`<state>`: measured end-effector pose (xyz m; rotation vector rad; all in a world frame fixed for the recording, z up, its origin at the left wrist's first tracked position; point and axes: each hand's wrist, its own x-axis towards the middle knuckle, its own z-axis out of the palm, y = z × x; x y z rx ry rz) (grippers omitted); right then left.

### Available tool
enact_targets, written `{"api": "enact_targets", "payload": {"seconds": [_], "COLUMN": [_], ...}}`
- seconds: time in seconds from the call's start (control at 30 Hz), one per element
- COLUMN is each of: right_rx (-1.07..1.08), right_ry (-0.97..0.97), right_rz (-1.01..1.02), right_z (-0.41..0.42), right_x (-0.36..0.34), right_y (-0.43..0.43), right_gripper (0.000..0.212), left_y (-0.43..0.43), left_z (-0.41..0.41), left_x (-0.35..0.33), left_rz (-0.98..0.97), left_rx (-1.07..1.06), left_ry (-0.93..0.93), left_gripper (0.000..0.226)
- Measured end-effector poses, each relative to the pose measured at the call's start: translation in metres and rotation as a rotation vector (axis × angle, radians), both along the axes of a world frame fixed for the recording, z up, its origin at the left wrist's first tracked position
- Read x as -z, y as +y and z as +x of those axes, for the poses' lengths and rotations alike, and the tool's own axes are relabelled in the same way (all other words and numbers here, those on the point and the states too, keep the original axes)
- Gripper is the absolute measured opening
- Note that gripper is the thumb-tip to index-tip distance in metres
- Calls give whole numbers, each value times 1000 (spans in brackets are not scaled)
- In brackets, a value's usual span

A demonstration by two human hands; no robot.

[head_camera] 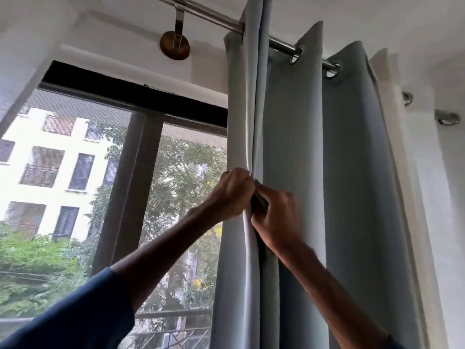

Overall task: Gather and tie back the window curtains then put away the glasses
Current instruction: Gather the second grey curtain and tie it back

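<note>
1. Two hands meet at the curtain [297,147]: my left hand [232,191] has its fingers curled tight round the leading fold.
2. My right hand [276,220] touches the left, its fingers pinching the next fold just to the right.
3. The curtain hangs from the rod [279,45] above the fingers, with more pleats to their right.
4. Left of the fingers the window [176,172] stands uncovered.
5. Something dark sits between the fingers; I cannot tell what.

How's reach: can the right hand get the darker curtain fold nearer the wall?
Probably yes. The right hand pinches the gathered folds beside the left hand; the darker fold hangs just to its right, nothing in front of it. It would need to release first.
</note>
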<state>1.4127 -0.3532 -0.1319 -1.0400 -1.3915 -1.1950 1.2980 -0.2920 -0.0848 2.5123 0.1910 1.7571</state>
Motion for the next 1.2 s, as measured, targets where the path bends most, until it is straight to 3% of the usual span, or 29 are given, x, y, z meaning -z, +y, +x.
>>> {"api": "enact_targets", "payload": {"seconds": [0.1,0.17,0.3,0.37,0.5,0.57,0.63,0.7,0.8,0.93,1.0,1.07,1.13,1.2], "right_rx": [8,-46,-97,-2,75,99,98,135,155,103,97,65,26,14], "right_ry": [-85,-94,-23,-8,194,276,435,491,391,252,148,57,-1,-17], "right_rz": [-128,-189,-333,-207,343,394,224,45,-72,-105,-143,-138,-109,-106], "right_z": [2,6,17,25,63,81,90,89,68,10,-32,-67,-82,-72], "right_x": [0,-5,-27,-43,-90,-116,-145,-170,-192,-200,-205,-213,-215,-212], "right_y": [-4,-11,-29,-32,-42,-47,-48,-44,-35,-13,-2,8,8,9], "right_gripper": [19,19,50,45,19,42,70,77,52,66,51,17,28,19], "left_y": [-3,-5,1,-3,-13,-13,-13,-11,-15,-12,-5,-3,-2,-1], "left_z": [-3,-4,6,9,10,10,8,5,-8,-22,-34,-46,-55,-61], "left_x": [-15,-29,-45,-48,-60,-72,-85,-100,-111,-116,-116,-118,-123,-124], "left_rz": [107,-44,-56,-29,45,75,113,157,249,200,229,223,210,214], "left_rx": [6,-96,-339,-394,-505,-556,-577,-656,-840,-714,-726,-664,-654,-676], "left_ry": [9,38,58,15,-192,-292,-349,-413,-469,-325,-338,-327,-339,-315], "left_gripper": [42,44,29,24,25,17,6,10,23,18,15,15,17,20]}}
